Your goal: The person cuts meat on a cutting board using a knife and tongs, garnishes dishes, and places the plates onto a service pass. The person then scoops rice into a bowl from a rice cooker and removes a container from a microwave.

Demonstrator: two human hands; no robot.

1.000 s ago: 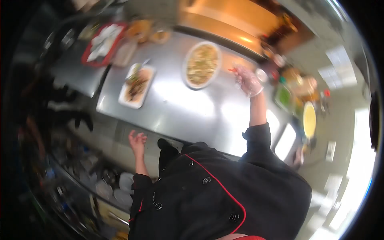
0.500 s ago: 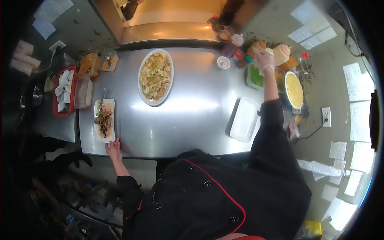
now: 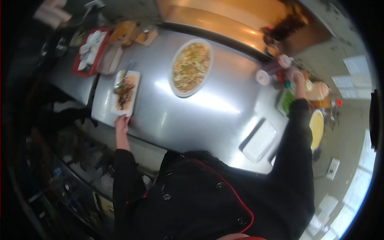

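Observation:
My left hand point(image 3: 121, 122) grips the near end of a white rectangular plate point(image 3: 135, 86). On that plate lie strips of browned meat point(image 3: 125, 95) and some greens, with a utensil's handle sticking out at the far end. At the back right, my right hand point(image 3: 296, 76) reaches in among the sauce bottles; its fingers are smeared by motion, so what they hold, if anything, is unclear. Close by stand a squeeze bottle point(image 3: 285, 61) and a tub of chopped green herbs point(image 3: 286, 102). An oval dish of noodles with vegetables point(image 3: 191, 67) sits mid-table.
A bare white rectangular plate point(image 3: 261, 140) lies at the right of the steel table point(image 3: 180, 120). Beside it are a round yellow-filled container point(image 3: 317, 130) and a small white cup point(image 3: 263, 77). A red basket of white spoons point(image 3: 91, 52) and food tubs point(image 3: 123, 33) stand at the left.
The whole view has tilted and shifted. My right hand has moved from above the herb tub and jars farther back toward the squeeze bottles. My left hand stays at the plate's near end.

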